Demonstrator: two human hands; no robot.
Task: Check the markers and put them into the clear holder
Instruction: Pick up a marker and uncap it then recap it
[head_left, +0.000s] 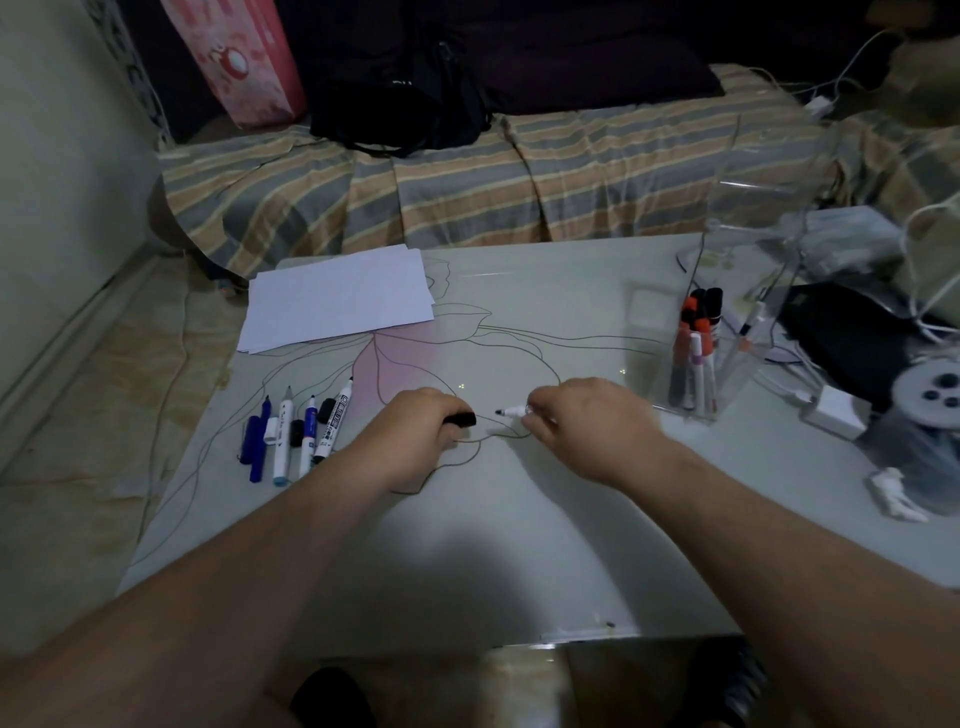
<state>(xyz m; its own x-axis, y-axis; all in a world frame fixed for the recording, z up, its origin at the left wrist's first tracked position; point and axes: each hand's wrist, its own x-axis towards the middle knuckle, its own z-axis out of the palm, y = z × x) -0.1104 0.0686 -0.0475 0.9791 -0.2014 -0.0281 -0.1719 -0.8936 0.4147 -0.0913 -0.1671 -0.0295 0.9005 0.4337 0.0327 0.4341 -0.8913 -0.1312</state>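
Right hand (587, 426) grasps an uncapped marker (511, 412), tip pointing toward the left hand (415, 431), whose grip pinches the black cap (461, 419): apparently a check before recapping. Both sit left of the clear holder (727, 332), which already contains several markers. Unchecked markers (301, 431) lie farther left on the surface (519, 545), near paper sheets (337, 301). Barrel printing is unreadable.

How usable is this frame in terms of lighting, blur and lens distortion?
Head view: dim room, the background nearly black; wide-angle bending curves the table edges; the right hand is slightly motion-blurred around the uncapped marker; the left hand with the black cap is sharper; the clear holder reads faintly, by reflections.
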